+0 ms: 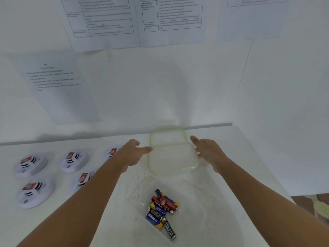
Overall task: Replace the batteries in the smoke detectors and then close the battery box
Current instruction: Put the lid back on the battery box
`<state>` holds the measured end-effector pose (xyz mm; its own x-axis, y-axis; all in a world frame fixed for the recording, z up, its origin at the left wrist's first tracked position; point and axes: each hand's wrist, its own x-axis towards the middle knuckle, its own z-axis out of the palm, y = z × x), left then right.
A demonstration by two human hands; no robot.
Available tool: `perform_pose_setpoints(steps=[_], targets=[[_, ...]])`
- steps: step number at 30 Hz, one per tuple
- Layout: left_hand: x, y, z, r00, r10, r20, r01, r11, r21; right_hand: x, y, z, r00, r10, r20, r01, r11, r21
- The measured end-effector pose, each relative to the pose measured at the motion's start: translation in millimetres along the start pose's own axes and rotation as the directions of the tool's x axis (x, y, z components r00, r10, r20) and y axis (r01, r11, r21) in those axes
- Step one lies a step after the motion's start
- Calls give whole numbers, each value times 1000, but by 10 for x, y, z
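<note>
A clear battery box (194,207) stands open near the front of the white table, with several batteries (162,211) heaped inside. Its translucent lid (172,157) with a pale green rim lies flat farther back, near the wall. My left hand (132,154) reaches to the lid's left edge, fingers spread, fingertips at the rim. My right hand (207,150) is at the lid's right edge, fingers apart and touching or nearly touching it. Several white round smoke detectors (73,162) with red labels lie on the left of the table.
The white table (231,166) meets a white wall right behind the lid. Printed sheets (58,86) hang on the wall. The table's right edge drops off by a patterned cloth (320,205).
</note>
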<state>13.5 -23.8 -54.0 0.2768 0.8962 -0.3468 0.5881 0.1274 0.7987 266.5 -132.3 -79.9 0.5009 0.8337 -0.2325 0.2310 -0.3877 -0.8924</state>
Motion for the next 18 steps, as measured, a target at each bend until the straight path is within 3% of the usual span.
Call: perform_pose_setpoints(steps=[2,6,14,18], targets=[[176,8,-27,997,19,-69,-21,999,-33,144,-61,-57,1000,-3,-20,3,1000,12],[554,40,45,986,92,-136,-83,994,69,507,-159,-74,1000,9,-18,-10,998,-57],[1037,145,255,982,2,-187,63,938,341,929,-220,47,999,10,31,2,939,-344],[1097,90,297,971,-41,-237,109,954,280,1017,-148,81,1000,27,-4,-26,938,-346]])
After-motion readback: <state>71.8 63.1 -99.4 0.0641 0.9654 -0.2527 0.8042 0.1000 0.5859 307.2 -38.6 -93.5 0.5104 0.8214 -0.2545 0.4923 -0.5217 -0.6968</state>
